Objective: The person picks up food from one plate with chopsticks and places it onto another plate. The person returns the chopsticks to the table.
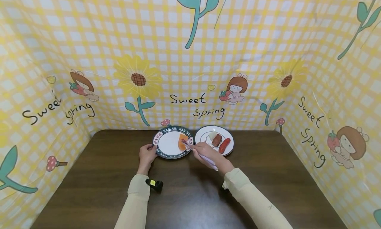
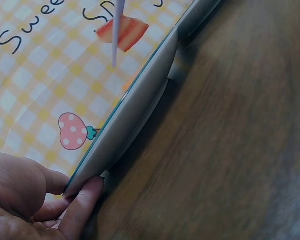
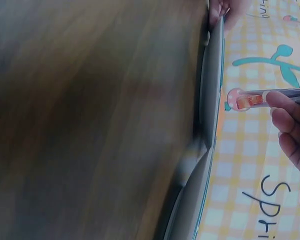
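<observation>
My left hand [image 1: 146, 156] pinches the left rim of a green-rimmed plate [image 1: 166, 144]; the left wrist view shows thumb and fingers on its edge. An orange piece of food [image 1: 181, 147] lies on the plate's right part. My right hand [image 1: 209, 154] holds pale purple chopsticks [image 1: 209, 160] over that side. Between their tips is a red-and-white streaked food piece [image 2: 134, 33], raised above the plate in both wrist views. Its exact kind is unclear. In the right wrist view the fingers [image 3: 287, 122] curl round the chopsticks.
A second white plate [image 1: 202, 136] stands close at the right, partly behind my right hand. On it lie a red sausage [image 1: 224, 145], a brown block of food [image 1: 216, 140] and a whitish piece [image 1: 212, 135]. The brown table [image 1: 184, 196] ends at a checked cloth wall [image 1: 184, 73].
</observation>
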Motion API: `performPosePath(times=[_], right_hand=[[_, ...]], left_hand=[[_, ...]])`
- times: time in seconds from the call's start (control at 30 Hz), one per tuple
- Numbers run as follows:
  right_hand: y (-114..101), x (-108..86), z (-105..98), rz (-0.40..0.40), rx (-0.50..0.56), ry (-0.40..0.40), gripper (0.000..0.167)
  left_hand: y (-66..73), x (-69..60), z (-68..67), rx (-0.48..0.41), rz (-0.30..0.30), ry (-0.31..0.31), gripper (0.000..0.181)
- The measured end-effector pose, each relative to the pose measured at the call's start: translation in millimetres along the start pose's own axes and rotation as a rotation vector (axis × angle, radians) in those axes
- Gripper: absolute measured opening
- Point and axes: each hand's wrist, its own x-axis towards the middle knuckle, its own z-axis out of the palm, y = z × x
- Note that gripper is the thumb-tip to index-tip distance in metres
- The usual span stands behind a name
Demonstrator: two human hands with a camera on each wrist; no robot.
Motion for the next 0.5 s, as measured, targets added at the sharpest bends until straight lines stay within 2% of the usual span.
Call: performPosePath(times=[0.27, 0.5], right_hand=[[-12, 8.1, 3, 0.007, 0.088, -0.063, 0.032], [-18, 12.2, 8, -0.012, 0.092, -0.087, 0.031]], left_hand=[[-0.7, 0.3, 1.5, 0.01, 0.002, 0.004, 0.044], [-1.5, 2.3, 2.1, 0.009, 0.003, 0.003, 0.043]])
